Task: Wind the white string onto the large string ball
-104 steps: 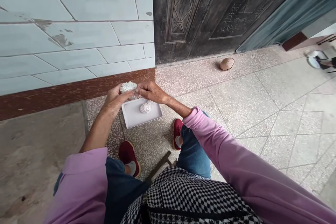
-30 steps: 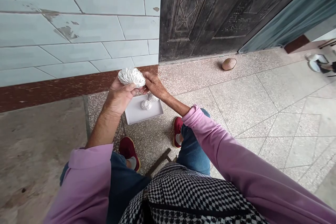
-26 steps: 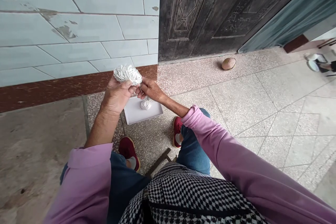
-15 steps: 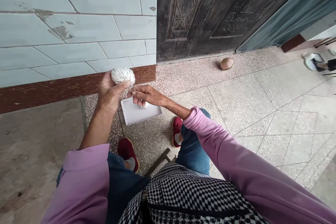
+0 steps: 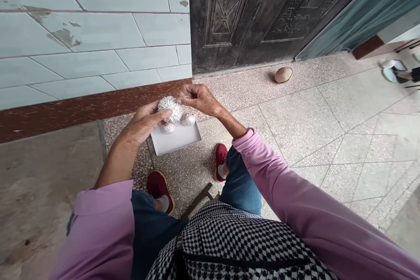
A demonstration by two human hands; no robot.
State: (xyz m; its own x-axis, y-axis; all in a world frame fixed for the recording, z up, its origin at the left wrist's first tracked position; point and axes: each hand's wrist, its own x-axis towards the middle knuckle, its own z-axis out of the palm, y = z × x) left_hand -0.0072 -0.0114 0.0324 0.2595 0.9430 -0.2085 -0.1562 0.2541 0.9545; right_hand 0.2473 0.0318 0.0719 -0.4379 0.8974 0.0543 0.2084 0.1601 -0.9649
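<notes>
1. Head view, change: half a second ago the right hand [image 5: 201, 98] lay low over the tray [image 5: 177, 142]. It is now raised, farther away and to the right of the white pleated ball [image 5: 168, 105]. The left hand [image 5: 142, 121] has come down with the ball, from up against the wall's red skirting to just above the tray's far left corner.
2. Head view, grips: the left hand's grip is closed around the ball, thumb across its near side and fingers under it. The right hand's grip is pinched shut, thumb against fingertips, just beside the ball. Whether it holds a thread or a fold is too fine to tell.
3. Head view, progress: two small white bundles lie in the tray on the floor [image 5: 295, 118], one [image 5: 168, 129] at the left and one [image 5: 188, 119] at the far right corner. They look finished with and set down. The ball, the largest piece, is still in hand and being worked, so I judge the work partly through.
4. Head view, surroundings: a brown round object [image 5: 283, 74] sits by the dark door [image 5: 249, 8], well apart.
</notes>
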